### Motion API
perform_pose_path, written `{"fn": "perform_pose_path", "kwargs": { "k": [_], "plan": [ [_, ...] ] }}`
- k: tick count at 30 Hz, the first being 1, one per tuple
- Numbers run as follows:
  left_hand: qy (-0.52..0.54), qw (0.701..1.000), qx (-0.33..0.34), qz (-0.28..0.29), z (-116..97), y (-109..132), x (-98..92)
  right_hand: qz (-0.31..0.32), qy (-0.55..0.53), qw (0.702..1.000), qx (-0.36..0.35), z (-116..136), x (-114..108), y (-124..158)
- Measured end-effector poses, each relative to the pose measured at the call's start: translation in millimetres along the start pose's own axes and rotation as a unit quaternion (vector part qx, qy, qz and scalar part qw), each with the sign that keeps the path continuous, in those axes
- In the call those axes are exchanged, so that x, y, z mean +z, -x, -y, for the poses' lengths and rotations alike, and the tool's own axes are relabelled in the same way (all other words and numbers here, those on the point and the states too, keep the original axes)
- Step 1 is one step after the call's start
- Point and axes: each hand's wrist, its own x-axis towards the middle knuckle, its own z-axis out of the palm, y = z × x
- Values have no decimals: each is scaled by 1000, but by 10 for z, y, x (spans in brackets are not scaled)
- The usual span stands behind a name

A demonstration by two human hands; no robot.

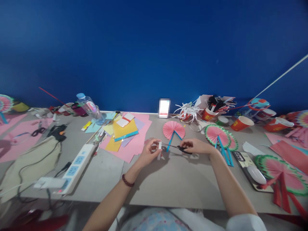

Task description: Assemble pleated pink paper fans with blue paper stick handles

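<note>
My left hand [151, 151] pinches a small white strip of paper [159, 150] upright over the grey table [178, 183]. My right hand [196, 146] grips black-handled scissors [179, 148], whose blades point left toward the strip and meet it. Just behind both hands lies a pink paper fan with blue sticks [173, 131]. A beaded bracelet sits on my left wrist.
Coloured paper sheets [125, 134] and a water bottle [90, 107] lie at the back left, a power strip [74, 165] and glue gun [57, 131] further left. Watermelon-pattern fans [220, 136], red cups [242, 123], a phone [243, 158] and more fans [281, 170] fill the right.
</note>
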Motion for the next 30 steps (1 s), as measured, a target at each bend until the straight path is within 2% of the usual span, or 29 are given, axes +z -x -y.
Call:
{"fn": "perform_pose_path", "kwargs": {
  "k": [9, 30],
  "plan": [
    [1, 1000, -7, 26, 55, 12, -5, -1, 4, 1000, 6, 40, -31, -23],
    [-3, 999, -21, 35, 63, 27, 6, -10, 23, 1000, 9, 14, -51, -14]
  ]
}}
